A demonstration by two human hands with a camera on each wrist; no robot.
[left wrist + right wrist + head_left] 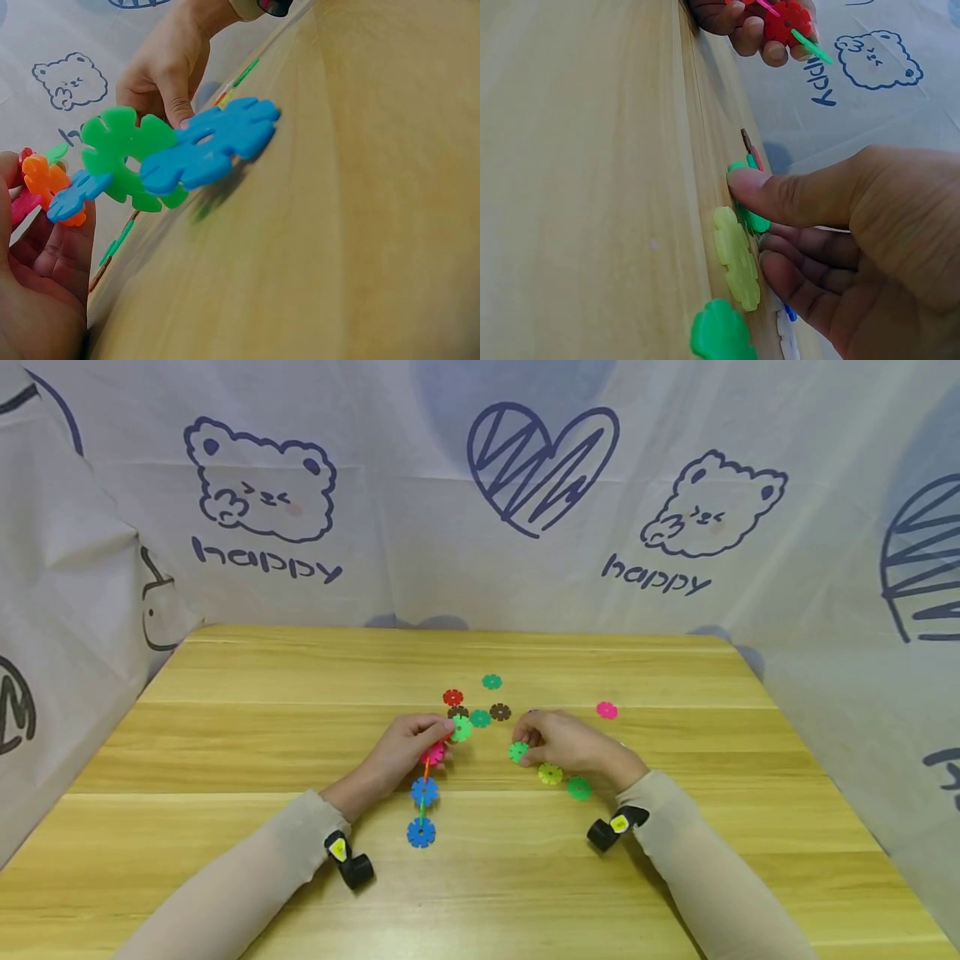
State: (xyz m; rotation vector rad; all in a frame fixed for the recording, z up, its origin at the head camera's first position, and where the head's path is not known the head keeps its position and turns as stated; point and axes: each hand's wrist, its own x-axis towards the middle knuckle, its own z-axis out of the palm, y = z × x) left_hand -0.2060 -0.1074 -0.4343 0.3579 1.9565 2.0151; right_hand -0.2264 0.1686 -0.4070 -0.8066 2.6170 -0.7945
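- Nearest me, the chain of slotted discs (424, 785) points its blue end disc (415, 835) my way, seemingly raised off the worktop (525, 893); interlocked slots look to be what keeps it together.
- Right of the chain, I see a loose green disc (578, 793) and a yellow disc (550, 778) lying flat, spread enough, I'd judge, to pick singly.
- At the chain's far part, I have the left hand (401, 750) gripping near its pink disc (432, 757), probably leaving the light-green disc (461, 733) exposed.
- Right of the chain, the right hand (572, 742) pinches a small green disc (517, 755), perhaps keeping its slots uncovered.
- Beyond the chain: two brown discs (500, 717), a red disc (453, 702), two teal discs (492, 686).
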